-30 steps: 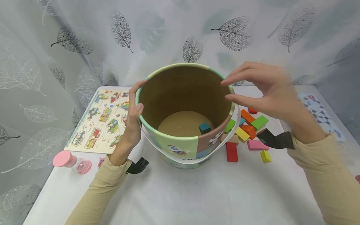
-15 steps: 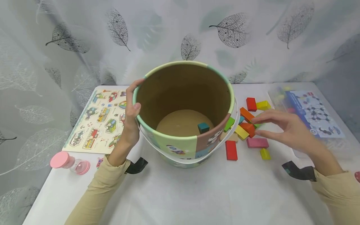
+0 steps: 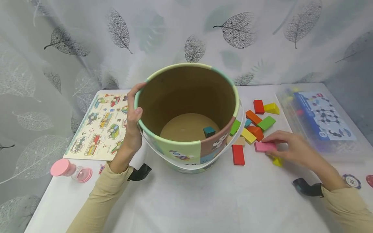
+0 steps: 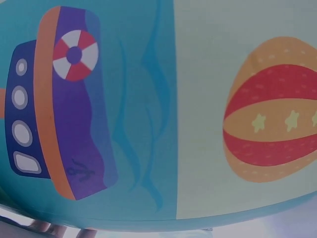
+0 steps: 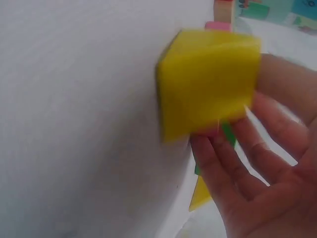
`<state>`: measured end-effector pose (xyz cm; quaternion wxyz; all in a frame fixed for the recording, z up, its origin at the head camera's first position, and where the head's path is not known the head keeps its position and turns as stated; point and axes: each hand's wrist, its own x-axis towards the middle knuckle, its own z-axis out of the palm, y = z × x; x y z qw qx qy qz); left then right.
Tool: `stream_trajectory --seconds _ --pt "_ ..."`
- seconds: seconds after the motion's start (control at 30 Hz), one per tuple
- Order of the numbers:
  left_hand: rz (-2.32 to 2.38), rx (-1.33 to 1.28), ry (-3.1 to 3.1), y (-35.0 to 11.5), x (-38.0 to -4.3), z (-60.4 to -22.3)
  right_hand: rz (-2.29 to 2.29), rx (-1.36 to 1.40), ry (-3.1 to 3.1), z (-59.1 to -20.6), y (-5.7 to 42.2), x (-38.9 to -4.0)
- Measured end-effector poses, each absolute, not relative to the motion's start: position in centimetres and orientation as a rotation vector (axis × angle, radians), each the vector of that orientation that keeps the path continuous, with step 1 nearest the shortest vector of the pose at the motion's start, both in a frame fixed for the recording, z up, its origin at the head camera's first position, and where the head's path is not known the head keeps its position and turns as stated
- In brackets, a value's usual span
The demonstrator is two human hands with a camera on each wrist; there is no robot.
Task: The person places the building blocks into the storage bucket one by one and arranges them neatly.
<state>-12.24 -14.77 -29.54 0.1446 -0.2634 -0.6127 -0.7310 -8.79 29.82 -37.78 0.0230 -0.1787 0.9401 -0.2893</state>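
Observation:
My left hand grips the left rim of a large patterned bucket, thumb over the edge. The bucket tilts towards me, and a teal cube lies on its floor. In the left wrist view the bucket's printed wall fills nearly everything. On the right, my right hand pinches a pink block on the table between thumb and fingers. A small yellow block lies just below the thumb, partly hidden. It looms blurred in the right wrist view, in front of the hand.
Several coloured blocks, including a red one and a green one, lie right of the bucket. Behind the right hand is a clear plastic case. A picture board and a pink-capped jar stand left.
My right hand has come down from the bucket's rim to the blocks on the right and taken hold of the pink one. The left hand stays on the rim.

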Motion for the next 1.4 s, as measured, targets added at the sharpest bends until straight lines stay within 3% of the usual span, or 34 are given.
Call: stream_trajectory --seconds 0.33,0.57,0.83,1.0,1.17,1.4 --pt "-2.133 -0.754 -1.741 -14.7 -12.3 -29.6 -0.901 -0.574 2.956 -36.4 29.8 -8.9" --pt "-2.117 -0.731 -1.73 -14.9 -12.3 -29.5 -1.193 -0.548 3.074 -30.9 29.2 -9.8" --pt "-2.146 -0.745 -1.707 -14.7 -12.4 -29.5 -1.796 -1.098 2.876 -22.6 24.4 -11.4" --pt "-2.148 -0.743 -1.706 -14.6 -12.5 -29.6 -1.612 -1.329 2.885 -19.2 20.4 -11.8" --pt "-2.171 -0.749 -1.693 -14.5 -12.7 -29.7 -1.237 -1.469 3.0 -18.1 17.6 -12.6" --pt "-2.169 -0.728 -1.696 -14.7 -12.6 -29.7 -1.501 -1.573 2.717 -19.3 15.9 -14.3"
